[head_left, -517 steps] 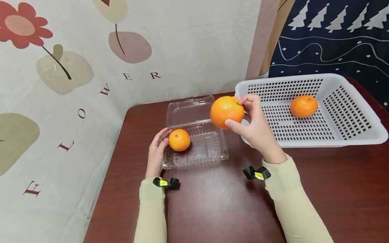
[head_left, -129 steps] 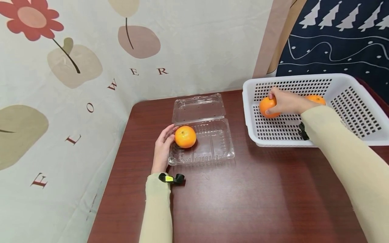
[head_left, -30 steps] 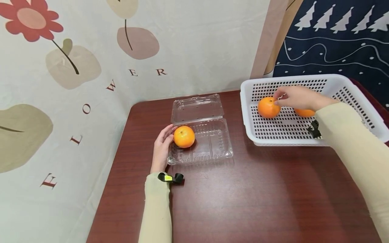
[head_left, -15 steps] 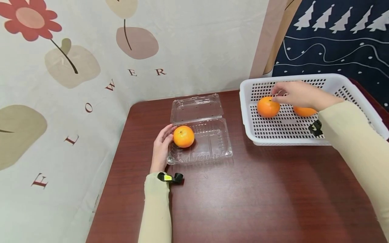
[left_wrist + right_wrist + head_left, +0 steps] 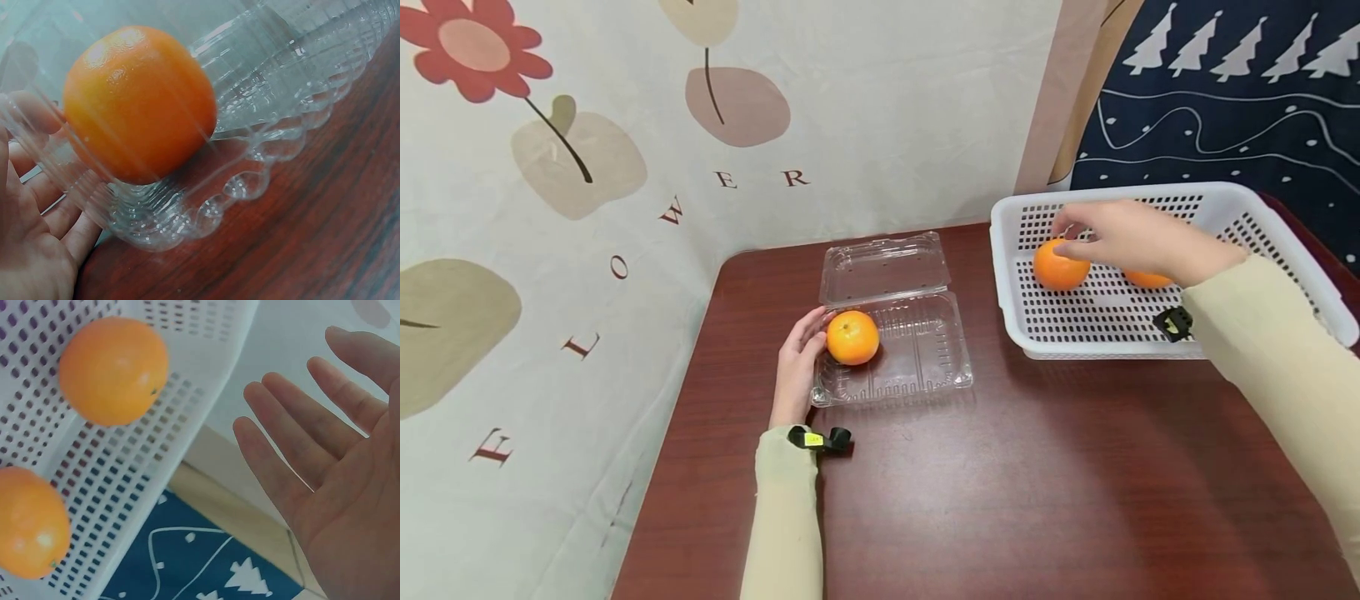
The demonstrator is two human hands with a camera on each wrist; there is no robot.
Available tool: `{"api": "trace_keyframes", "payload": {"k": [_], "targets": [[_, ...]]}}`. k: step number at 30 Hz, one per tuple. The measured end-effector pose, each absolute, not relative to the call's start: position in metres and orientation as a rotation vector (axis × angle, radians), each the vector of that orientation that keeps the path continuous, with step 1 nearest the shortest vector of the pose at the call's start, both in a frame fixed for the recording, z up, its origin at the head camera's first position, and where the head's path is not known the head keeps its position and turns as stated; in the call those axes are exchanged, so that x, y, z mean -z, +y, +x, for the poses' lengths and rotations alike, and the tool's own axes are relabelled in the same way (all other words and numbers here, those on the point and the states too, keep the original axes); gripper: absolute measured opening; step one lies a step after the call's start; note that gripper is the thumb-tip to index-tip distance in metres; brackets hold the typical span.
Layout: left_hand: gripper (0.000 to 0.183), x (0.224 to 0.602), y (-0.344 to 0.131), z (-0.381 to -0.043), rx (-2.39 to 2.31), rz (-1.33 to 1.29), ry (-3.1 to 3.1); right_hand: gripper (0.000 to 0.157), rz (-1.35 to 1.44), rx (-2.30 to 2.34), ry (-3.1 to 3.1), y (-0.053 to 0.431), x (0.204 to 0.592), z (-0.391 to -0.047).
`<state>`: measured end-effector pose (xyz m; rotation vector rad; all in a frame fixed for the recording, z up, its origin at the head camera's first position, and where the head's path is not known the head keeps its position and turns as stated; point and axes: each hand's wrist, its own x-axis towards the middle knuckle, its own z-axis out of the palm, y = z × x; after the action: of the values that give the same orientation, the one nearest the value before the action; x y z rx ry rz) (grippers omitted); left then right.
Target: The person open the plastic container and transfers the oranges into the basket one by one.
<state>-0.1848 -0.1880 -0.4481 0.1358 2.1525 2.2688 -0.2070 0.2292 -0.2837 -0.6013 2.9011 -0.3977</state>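
Note:
An orange (image 5: 853,338) sits at the left end of an open clear plastic clamshell box (image 5: 925,342). My left hand (image 5: 796,362) rests against the box's left side, thumb close by the fruit; in the left wrist view its relaxed fingers (image 5: 56,206) show through the clear wall. In the white basket (image 5: 1011,287), one orange (image 5: 1060,268) lies at the left and another orange (image 5: 1146,279) is partly covered by my right arm. Just over the left one hovers my right hand (image 5: 1123,237). The right wrist view shows its fingers (image 5: 300,425) spread, apart from both oranges, holding nothing.
The box's lid (image 5: 883,268) lies folded back toward the cloth-covered wall. Both stand on a dark red-brown wooden table (image 5: 955,500). Behind the basket hangs a dark blue cloth (image 5: 1217,125) with white trees. Each wrist carries a small black strap-on camera (image 5: 820,439).
My right hand carried an orange into the basket, released it, and drew back rightward. Within the last half second it has moved slightly left over that orange again. My left hand has stayed at the box.

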Motion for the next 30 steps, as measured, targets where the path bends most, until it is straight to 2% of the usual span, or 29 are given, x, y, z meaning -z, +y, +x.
{"api": "trace_keyframes", "payload": {"k": [5,16,30], "targets": [[0.038,0.448,-0.188,-0.185,-2.265,0.136,2.161,0.024,-0.635,0.39,2.896,0.218,0.284,-0.202],[0.038,0.446,-0.186,-0.184,-2.268,0.139,2.151,0.029,-0.752,0.465,2.937,0.199,0.288,-0.187],[0.038,0.447,-0.187,-0.183,-2.271,0.125,2.147,0.027,-0.906,0.471,2.983,0.178,0.292,-0.179]]}}
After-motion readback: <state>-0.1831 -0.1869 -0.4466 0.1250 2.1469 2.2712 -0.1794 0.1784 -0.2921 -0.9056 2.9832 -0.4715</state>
